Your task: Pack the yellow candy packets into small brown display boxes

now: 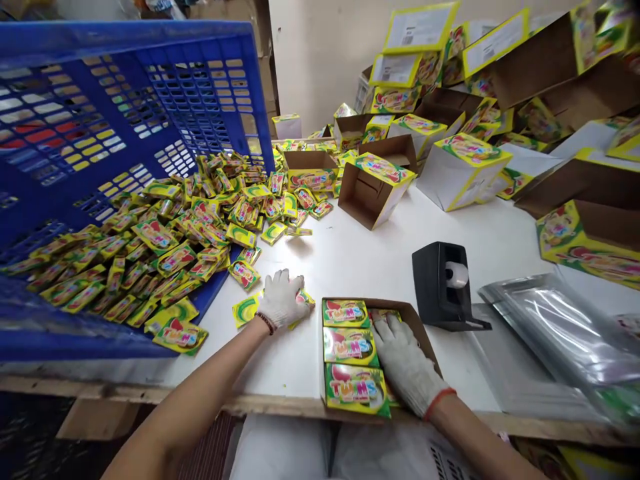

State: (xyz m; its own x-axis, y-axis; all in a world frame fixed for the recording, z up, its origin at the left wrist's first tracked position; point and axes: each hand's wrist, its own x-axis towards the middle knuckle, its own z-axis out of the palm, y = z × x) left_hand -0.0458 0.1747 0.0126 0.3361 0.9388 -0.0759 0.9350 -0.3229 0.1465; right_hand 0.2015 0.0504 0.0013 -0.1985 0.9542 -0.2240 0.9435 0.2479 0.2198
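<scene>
My left hand, in a white knitted glove, lies palm down over some small yellow-green packs on the white table. Its fingers are spread, and part of the packs is hidden under them. At the front edge stands an open cardboard box. A column of "TWINS" packs fills its left side, faces up. My right hand, gloved too, reaches into the right side of the box with fingers stretched over packs there. The palm hides most of what is below it.
A blue crate lies tipped at left, small packs spilling from it. A black tape dispenser stands right of the box, beside clear plastic sleeves. Empty printed boxes pile up at the back and right.
</scene>
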